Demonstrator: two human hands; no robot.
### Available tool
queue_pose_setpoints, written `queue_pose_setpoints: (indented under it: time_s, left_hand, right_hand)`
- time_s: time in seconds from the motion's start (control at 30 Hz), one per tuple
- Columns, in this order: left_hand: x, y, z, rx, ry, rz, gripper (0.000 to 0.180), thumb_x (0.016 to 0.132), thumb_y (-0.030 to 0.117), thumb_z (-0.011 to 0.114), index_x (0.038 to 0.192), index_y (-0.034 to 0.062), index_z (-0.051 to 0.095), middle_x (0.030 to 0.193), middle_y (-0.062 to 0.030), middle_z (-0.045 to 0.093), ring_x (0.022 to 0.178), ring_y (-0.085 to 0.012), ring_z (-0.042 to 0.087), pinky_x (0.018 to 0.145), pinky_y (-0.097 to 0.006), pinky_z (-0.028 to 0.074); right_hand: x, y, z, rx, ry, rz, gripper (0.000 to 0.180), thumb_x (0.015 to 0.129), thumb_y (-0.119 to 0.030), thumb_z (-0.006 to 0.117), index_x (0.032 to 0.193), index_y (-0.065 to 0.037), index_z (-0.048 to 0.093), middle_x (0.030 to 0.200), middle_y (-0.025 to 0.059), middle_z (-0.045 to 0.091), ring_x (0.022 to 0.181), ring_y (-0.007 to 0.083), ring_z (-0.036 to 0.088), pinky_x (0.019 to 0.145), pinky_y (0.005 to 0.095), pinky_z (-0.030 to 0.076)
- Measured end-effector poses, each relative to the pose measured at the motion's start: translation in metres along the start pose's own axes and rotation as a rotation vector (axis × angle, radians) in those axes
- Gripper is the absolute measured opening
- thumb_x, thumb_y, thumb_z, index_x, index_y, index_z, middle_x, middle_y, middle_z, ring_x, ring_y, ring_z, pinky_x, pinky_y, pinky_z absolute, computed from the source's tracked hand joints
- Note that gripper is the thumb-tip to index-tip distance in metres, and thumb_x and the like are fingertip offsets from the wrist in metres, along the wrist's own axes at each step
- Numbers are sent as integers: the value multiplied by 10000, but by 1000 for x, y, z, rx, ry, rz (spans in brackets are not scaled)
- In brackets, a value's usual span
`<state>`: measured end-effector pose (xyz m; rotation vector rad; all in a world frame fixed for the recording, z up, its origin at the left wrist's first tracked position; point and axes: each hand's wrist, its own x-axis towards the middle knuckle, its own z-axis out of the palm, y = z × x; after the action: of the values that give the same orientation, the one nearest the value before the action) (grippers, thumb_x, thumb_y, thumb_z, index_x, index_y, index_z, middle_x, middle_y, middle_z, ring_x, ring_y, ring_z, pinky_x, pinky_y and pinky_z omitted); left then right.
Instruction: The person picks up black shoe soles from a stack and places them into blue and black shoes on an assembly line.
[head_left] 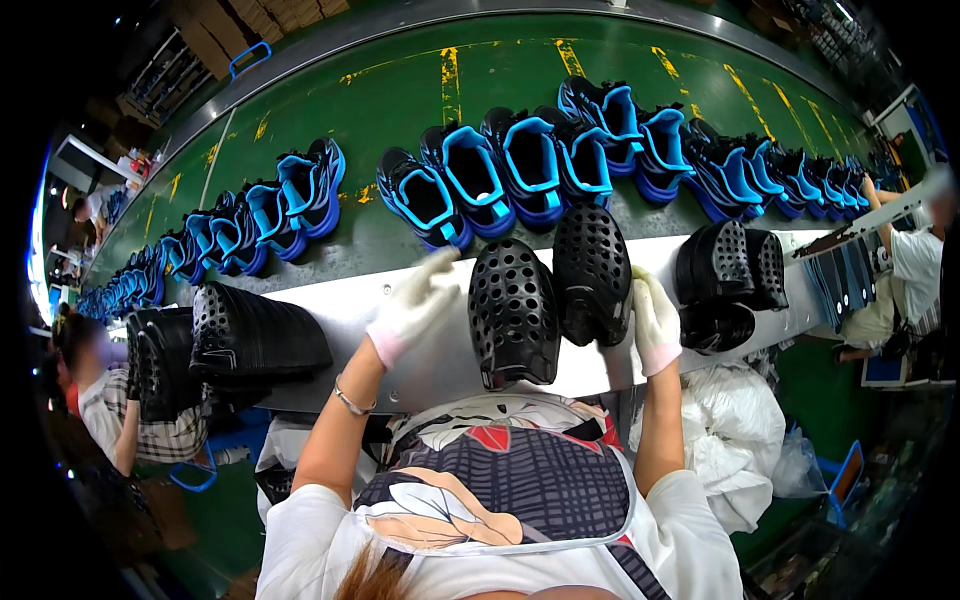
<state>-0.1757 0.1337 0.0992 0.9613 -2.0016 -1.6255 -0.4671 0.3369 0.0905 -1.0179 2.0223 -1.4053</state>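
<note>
In front of me stand two black plastic shoe inserts full of round holes, a left insert (514,312) and a right insert (591,262) set slightly farther off. My left hand (415,305), in a white glove, is open and reaches forward, left of the left insert. Its fingertips come near the heel of a black-and-blue sneaker (424,199). My right hand (656,320), also gloved, closes on the right edge of the right insert; part of its fingers is hidden. More black-and-blue sneakers (528,165) line up beyond the inserts, openings facing me.
A nested stack of black inserts (262,335) lies on the metal ledge (375,290) to the left, another stack (715,262) to the right. Sneaker rows run along the green surface (390,95). A white sack (728,440) is at lower right. Co-workers sit at both sides.
</note>
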Motion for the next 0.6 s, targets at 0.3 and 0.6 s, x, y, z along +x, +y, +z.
queue_pose_setpoints:
  time_s: [0.3,0.6]
  left_hand:
    - [5,8,80,-359,-428,-432,400,921,35,620,1320,33,596,1209,-65,663,1106,-157,618,920,-307,526]
    - [38,32,143,-353,-441,-212,434,967,92,620,1359,-10,465,1089,-102,645,998,-193,670,875,-337,573]
  right_hand:
    - [-12,29,-16,105,228,-37,415,1084,-253,422,1329,36,590,1270,154,650,1182,232,607,1044,325,438]
    - [6,76,-50,754,433,315,510,1061,-338,487,1435,8,517,1413,83,566,1270,210,521,1096,337,389]
